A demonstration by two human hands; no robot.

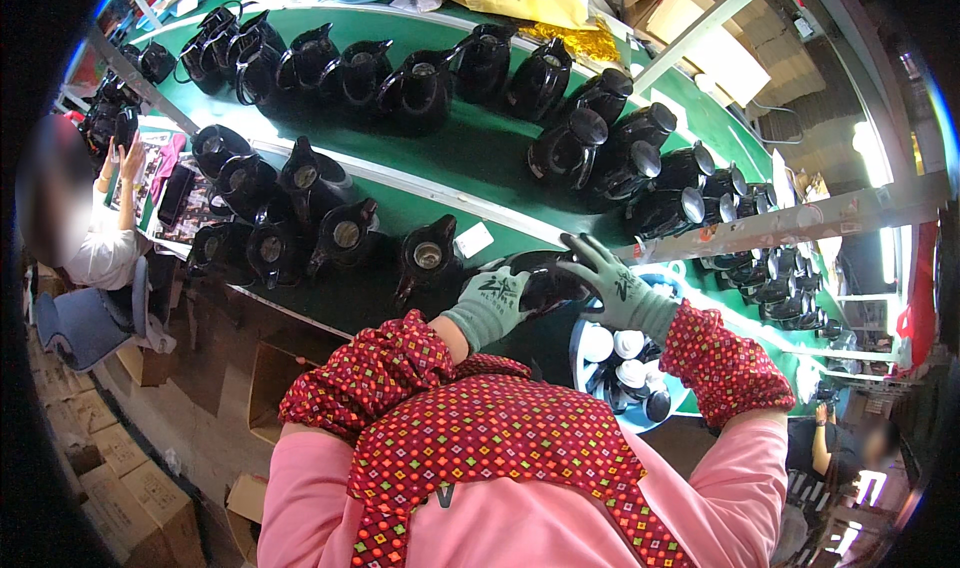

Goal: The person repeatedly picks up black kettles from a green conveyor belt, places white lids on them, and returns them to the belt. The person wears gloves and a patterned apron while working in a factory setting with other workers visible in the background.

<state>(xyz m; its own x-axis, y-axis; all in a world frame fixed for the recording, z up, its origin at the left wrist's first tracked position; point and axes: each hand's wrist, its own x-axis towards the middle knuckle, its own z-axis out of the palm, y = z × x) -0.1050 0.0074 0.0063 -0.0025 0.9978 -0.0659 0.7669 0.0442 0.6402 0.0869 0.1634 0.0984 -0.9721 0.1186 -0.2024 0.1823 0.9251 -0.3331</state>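
A glossy black jug point(548, 280) lies tilted on its side at the near edge of the green bench, held between my two gloved hands. My left hand point(492, 306), in a grey-green glove, grips its near left side with the fingers wrapped around. My right hand point(622, 286) curves over its right end, fingers bent onto the body. Part of the jug is hidden under both gloves. Just left of it stands an open-topped black jug point(428, 256), beside a small white paper point(473, 240). Close below my right hand is a blue basin point(577, 353) holding several white and black lids point(630, 373).
Rows of black jugs point(365, 73) stand along the far side of the green bench point(470, 153), and lidded jugs point(575, 143) continue right. A metal post point(800, 218) crosses at right. One person point(105, 238) is at the left, near a blue-grey chair point(95, 313). Cartons point(140, 498) lie on the floor.
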